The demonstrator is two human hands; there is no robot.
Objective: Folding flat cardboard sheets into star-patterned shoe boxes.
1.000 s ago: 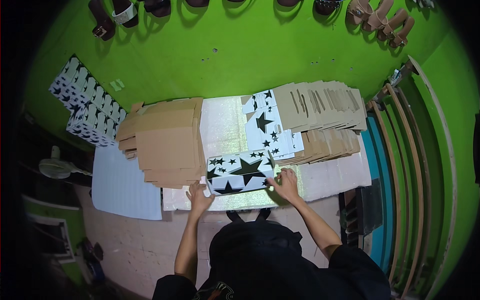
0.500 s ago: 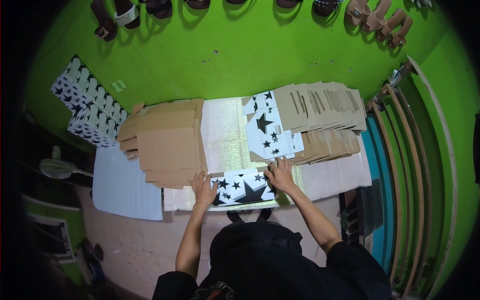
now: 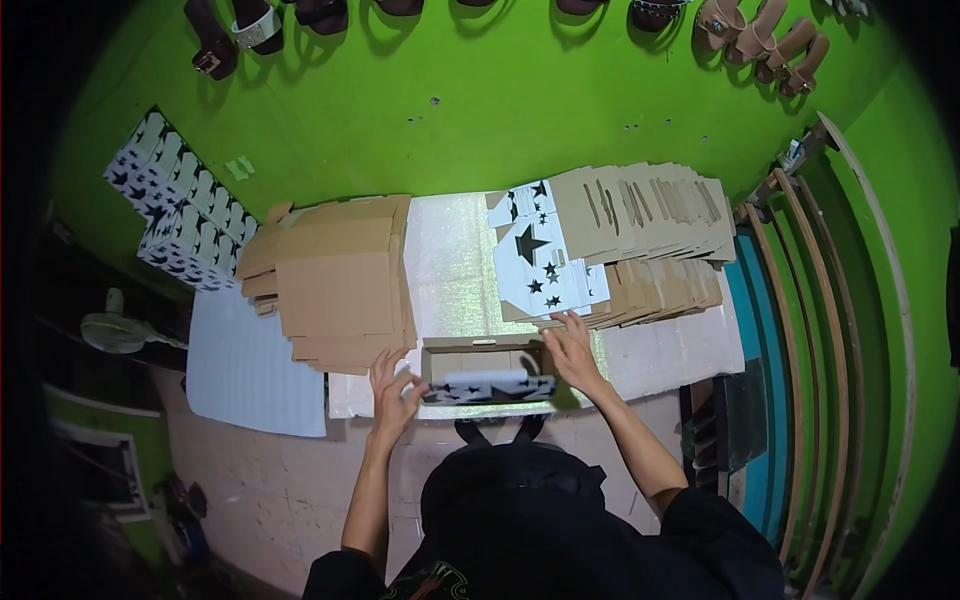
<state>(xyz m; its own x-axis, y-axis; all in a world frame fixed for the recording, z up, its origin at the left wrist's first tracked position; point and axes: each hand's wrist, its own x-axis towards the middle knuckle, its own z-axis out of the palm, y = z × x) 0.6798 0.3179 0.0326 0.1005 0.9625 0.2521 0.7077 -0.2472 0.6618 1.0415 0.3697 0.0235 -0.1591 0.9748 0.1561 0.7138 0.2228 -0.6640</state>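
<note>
A cardboard box stands at the table's near edge between my hands. Its inside is plain brown, and its near side shows a white face with black stars, smeared by motion. My left hand is at the box's left end, fingers apart, thumb side close to the near left corner. Beside the right end is my right hand, fingers spread and holding nothing. Whether either hand touches the box I cannot tell. A flat star-printed box blank lies just beyond my right hand.
Brown cardboard sheets are piled at left; more flat blanks lie overlapping at right. Finished-looking star boxes are stacked far left. A fan stands left of the table. Sandals line the green wall; wooden rails stand right.
The star-printed top of the box has swung open toward me, and the brown inside now shows. My left hand has shifted slightly left, away from the box; the right hand has moved little.
</note>
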